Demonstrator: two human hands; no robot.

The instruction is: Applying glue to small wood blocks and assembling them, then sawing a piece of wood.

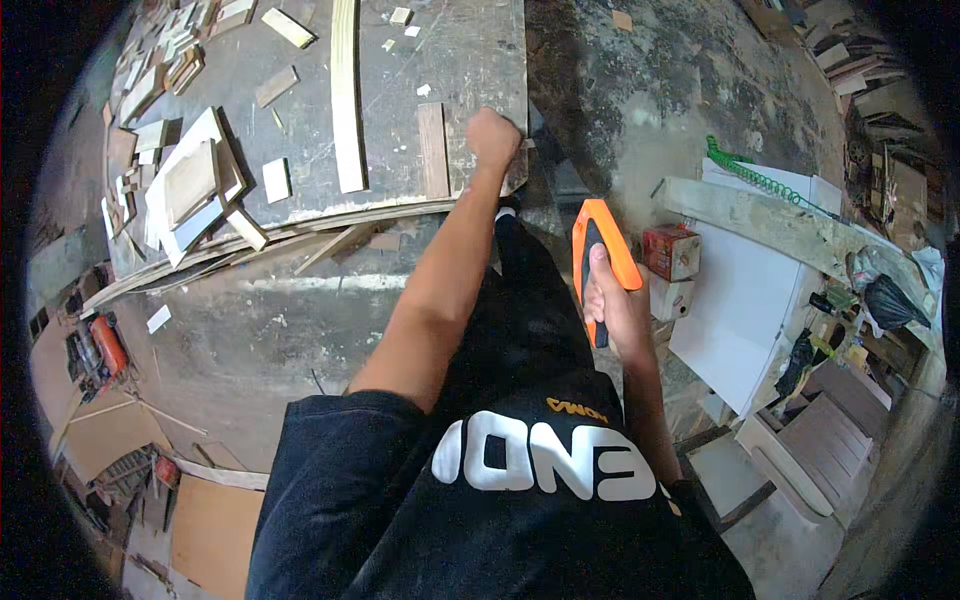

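My left hand is closed in a fist at the right front corner of the wooden worktable. Its curled fingers are turned away, so whatever lies in them is hidden. A short brown wood strip lies just left of it on the tabletop. To the right of the table, my right hand grips a hand saw by its orange and black handle, thumb along the side. Its blade is hard to make out against the dark floor. Further left, a long pale wood strip reaches the table's front edge.
Loose wood offcuts are heaped on the table's left side. On the right stand a red box, a large white panel and a pale plank with a coiled green hose. A red tool lies on the floor at left.
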